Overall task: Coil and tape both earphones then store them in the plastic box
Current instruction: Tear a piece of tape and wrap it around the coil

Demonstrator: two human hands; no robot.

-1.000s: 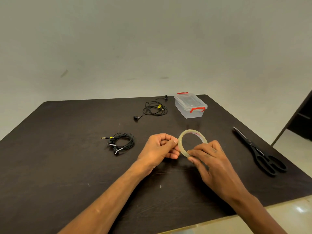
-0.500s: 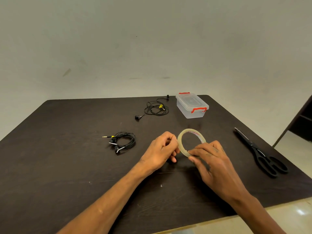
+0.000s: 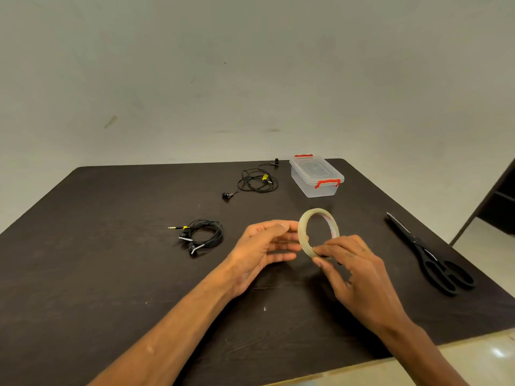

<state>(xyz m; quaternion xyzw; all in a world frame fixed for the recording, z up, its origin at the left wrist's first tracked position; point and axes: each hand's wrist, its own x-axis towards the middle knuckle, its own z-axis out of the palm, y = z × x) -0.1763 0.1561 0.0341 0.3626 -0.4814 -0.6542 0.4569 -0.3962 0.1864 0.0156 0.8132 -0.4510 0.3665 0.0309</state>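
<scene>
A clear tape roll (image 3: 304, 228) stands on edge above the middle of the dark table (image 3: 83, 260). My right hand (image 3: 359, 274) pinches its lower rim. My left hand (image 3: 262, 246) is beside the roll's left side, fingers stretched out almost straight with the tips at the rim. A coiled black earphone (image 3: 206, 235) lies left of my hands, its plug pointing left. A second black earphone (image 3: 257, 182) lies loosely spread further back. The clear plastic box (image 3: 316, 175) with red latches sits at the back right, lid on.
Black scissors (image 3: 429, 254) lie along the table's right side, handles toward me. The table's near edge runs below my forearms, and light floor shows past the right corner. A dark piece of furniture stands at the far right.
My left hand's fingers have uncurled from their grip at the roll and now lie stretched out. The roll has tilted a little more upright in my right hand.
</scene>
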